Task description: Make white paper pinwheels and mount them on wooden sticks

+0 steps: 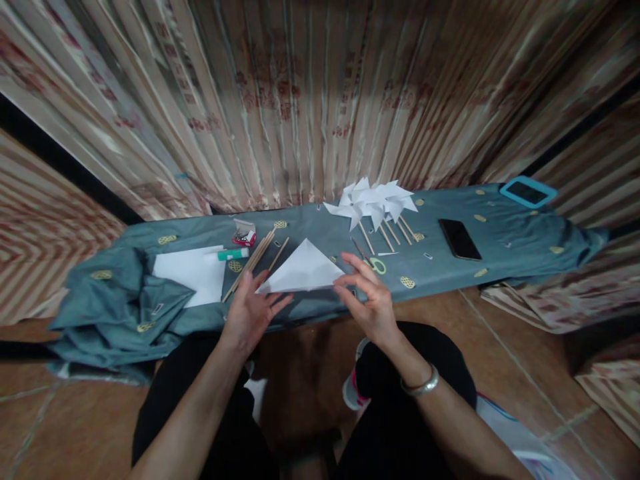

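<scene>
A white sheet of paper (pixel 306 268), folded into a triangle, spans the gap between my hands with its peak pointing away from me. My left hand (pixel 250 312) holds the left corner, its other fingers loosely spread. At the right corner, my right hand (pixel 369 299) pinches the paper between thumb and fingertips. Several wooden sticks (pixel 253 261) lie beside my left hand. Green-handled scissors (pixel 377 266) rest just beyond my right hand. White paper pinwheels (pixel 373 200) on sticks are bunched at the back of the cloth-covered table (pixel 320 227).
On the left are white paper sheets (pixel 193 270), a glue stick (pixel 233 254) and a small box of metal pins (pixel 244 233). A black phone (pixel 459 239) and a blue-framed device (pixel 528 192) lie on the right. Curtains (pixel 300 100) hang behind the table.
</scene>
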### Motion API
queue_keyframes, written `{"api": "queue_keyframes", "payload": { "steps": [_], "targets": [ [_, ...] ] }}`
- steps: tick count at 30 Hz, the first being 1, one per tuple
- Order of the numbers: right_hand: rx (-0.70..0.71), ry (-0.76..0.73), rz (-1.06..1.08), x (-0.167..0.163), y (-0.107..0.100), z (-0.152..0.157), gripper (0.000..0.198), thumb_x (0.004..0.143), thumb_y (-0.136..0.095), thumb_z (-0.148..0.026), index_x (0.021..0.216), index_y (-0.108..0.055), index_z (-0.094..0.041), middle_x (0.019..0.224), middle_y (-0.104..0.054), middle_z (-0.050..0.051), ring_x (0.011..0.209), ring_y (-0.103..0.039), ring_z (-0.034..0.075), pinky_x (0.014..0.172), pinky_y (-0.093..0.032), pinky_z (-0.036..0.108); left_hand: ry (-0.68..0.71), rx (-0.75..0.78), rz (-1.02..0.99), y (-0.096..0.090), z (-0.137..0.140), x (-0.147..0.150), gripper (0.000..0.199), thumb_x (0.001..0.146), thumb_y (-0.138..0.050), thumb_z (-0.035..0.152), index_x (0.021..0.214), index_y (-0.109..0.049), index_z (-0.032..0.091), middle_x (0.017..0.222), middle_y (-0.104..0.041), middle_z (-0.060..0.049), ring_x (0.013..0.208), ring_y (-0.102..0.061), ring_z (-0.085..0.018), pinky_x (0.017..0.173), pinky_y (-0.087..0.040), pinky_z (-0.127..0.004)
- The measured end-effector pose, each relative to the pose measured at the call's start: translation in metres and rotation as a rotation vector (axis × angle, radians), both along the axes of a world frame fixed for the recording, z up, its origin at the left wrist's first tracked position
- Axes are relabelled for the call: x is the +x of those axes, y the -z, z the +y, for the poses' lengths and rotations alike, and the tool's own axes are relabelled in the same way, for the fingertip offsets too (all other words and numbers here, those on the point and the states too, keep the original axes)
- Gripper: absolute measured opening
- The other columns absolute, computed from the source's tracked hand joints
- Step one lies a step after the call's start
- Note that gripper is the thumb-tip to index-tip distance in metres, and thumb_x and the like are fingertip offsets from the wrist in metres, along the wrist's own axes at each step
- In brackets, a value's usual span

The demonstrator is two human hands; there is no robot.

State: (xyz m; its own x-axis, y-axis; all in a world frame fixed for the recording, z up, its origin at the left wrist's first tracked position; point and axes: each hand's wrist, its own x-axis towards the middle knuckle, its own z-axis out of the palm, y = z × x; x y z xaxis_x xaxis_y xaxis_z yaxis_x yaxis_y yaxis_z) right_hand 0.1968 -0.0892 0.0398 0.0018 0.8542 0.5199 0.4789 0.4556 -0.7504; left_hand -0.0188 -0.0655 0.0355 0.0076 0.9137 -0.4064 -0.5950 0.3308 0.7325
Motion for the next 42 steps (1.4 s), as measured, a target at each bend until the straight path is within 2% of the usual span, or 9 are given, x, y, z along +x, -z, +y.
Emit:
{"api": "queue_keyframes", "payload": {
  "steps": [6,10,15,19,25,29,32,37,42],
  "targets": [
    [-0.118,-0.111,0.101,0.013,-0.004,-0.003,0.013,0.088,-0.061,-0.03,0.095,-0.07,-0.023,0.131,-0.061,0.008,0.123,-0.056,0.022,0.105,-0.042,0.039,-0.024,0.029,0.119,0.002,0.008,0.006,0.027,0.058,-0.081,0.017,0.084,-0.072,0.015,0.084,-0.071,-0.002,0.071,-0.066,-0.013,0.078,-0.06,-0.034],
    [-0.254,0.031,0.36,0.026,0.0,0.012,0.028,0.083,-0.066,-0.041,0.104,-0.069,-0.024,0.117,-0.069,0.008,0.112,-0.063,0.022,0.101,-0.046,0.04,0.014,0.041,0.151,0.006,0.008,0.012,0.025,0.058,-0.081,0.017,0.081,-0.073,0.014,0.082,-0.071,-0.001,0.065,-0.064,-0.01,0.071,-0.061,-0.031],
    [-0.443,-0.113,0.517,0.029,0.009,0.026,0.039,0.069,-0.077,-0.046,0.1,-0.07,-0.023,0.106,-0.073,0.006,0.101,-0.068,0.021,0.095,-0.051,0.038,0.079,0.01,0.165,0.011,0.005,0.02,0.027,0.06,-0.081,0.02,0.085,-0.073,0.015,0.08,-0.072,-0.003,0.069,-0.067,-0.013,0.075,-0.061,-0.033],
    [-0.458,-0.145,0.439,0.023,0.01,0.027,0.039,0.063,-0.082,-0.041,0.096,-0.071,-0.023,0.1,-0.075,0.005,0.09,-0.068,0.018,0.088,-0.052,0.035,0.139,-0.013,0.168,0.014,0.003,0.026,0.031,0.059,-0.081,0.02,0.088,-0.072,0.014,0.078,-0.073,-0.005,0.071,-0.068,-0.015,0.067,-0.06,-0.028],
    [-0.491,-0.152,0.474,0.015,0.01,0.027,0.025,0.07,-0.075,-0.045,0.075,-0.071,-0.021,0.065,-0.068,-0.001,0.059,-0.06,0.013,0.058,-0.048,0.026,0.176,-0.041,0.134,0.01,0.003,0.03,0.043,0.054,-0.083,0.02,0.095,-0.07,0.014,0.084,-0.075,-0.007,0.07,-0.069,-0.015,0.061,-0.058,-0.025],
    [-0.491,-0.091,0.516,0.013,0.009,0.027,0.023,0.069,-0.075,-0.043,0.071,-0.071,-0.021,0.062,-0.067,-0.002,0.055,-0.057,0.012,0.054,-0.044,0.024,0.19,-0.027,0.19,0.017,0.001,0.029,0.061,0.047,-0.087,0.019,0.105,-0.068,0.015,0.084,-0.075,-0.005,0.068,-0.068,-0.014,0.061,-0.057,-0.025],
    [-0.504,-0.052,0.527,0.013,0.007,0.027,0.02,0.067,-0.077,-0.04,0.069,-0.072,-0.021,0.061,-0.068,-0.001,0.053,-0.056,0.012,0.052,-0.044,0.025,0.217,0.001,0.279,0.026,0.0,0.028,0.058,0.044,-0.088,0.023,0.099,-0.072,0.015,0.077,-0.074,-0.004,0.064,-0.066,-0.014,0.062,-0.054,-0.024],
    [-0.481,-0.022,0.622,0.013,0.003,0.026,0.014,0.065,-0.079,-0.037,0.073,-0.077,-0.025,0.077,-0.076,0.001,0.069,-0.067,0.016,0.067,-0.053,0.03,0.278,0.059,0.514,0.036,-0.001,0.027,0.033,0.047,-0.086,0.037,0.07,-0.077,0.016,0.061,-0.071,-0.003,0.055,-0.06,-0.014,0.056,-0.048,-0.024],
    [-0.447,-0.029,0.706,0.01,-0.001,0.028,0.012,0.062,-0.081,-0.034,0.069,-0.077,-0.026,0.093,-0.077,0.001,0.091,-0.069,0.02,0.088,-0.054,0.037,0.3,0.13,0.649,0.038,-0.001,0.026,0.028,0.048,-0.084,0.041,0.063,-0.077,0.019,0.056,-0.069,-0.001,0.053,-0.058,-0.016,0.053,-0.044,-0.025]
  ]
}}
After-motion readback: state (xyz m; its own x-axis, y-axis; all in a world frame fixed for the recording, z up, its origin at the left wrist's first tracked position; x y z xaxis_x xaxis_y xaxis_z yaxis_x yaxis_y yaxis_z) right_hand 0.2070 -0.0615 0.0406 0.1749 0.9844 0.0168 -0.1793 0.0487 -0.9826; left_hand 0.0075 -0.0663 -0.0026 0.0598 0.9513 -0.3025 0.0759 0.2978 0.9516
